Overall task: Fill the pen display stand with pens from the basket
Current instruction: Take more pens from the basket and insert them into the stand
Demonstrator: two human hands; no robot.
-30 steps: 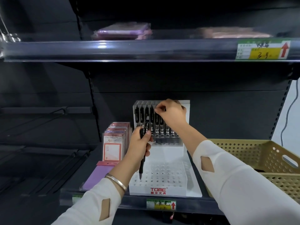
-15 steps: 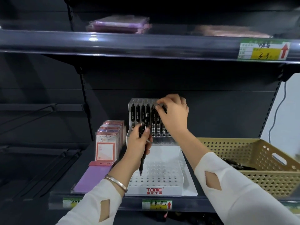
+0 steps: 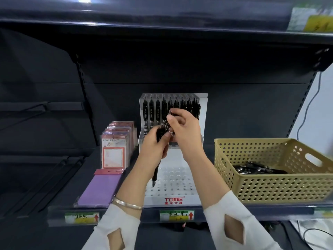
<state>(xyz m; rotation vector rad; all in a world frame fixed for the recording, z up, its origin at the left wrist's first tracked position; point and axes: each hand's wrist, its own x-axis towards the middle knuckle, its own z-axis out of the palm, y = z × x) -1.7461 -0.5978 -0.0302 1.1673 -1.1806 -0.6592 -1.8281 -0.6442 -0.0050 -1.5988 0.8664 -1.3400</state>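
Since half a second ago the right hand [image 3: 183,130] has dropped from the back row of the pen display stand [image 3: 173,200] and now meets the left hand [image 3: 153,148] at the centre of the frame. Its thumb and forefinger pinch the top of what seems to be a single pen [image 3: 170,117], though motion blur makes that hard to confirm. The left hand is curled round black pens [image 3: 156,171], held upright, a tip pointing down over the white stand's front tier of bare holes (red TOME lettering marks its front edge). The raised back tier carries a row of pens [image 3: 157,110] standing upright, just behind both hands. At the right of the frame, just beside the stand, sits the tan perforated basket [image 3: 270,186] with loose pens [image 3: 257,169] lying in it. Left of the stand are packaged cards [image 3: 113,152] and a purple pad [image 3: 100,190]. A metal bangle [image 3: 126,204] circles the left wrist.
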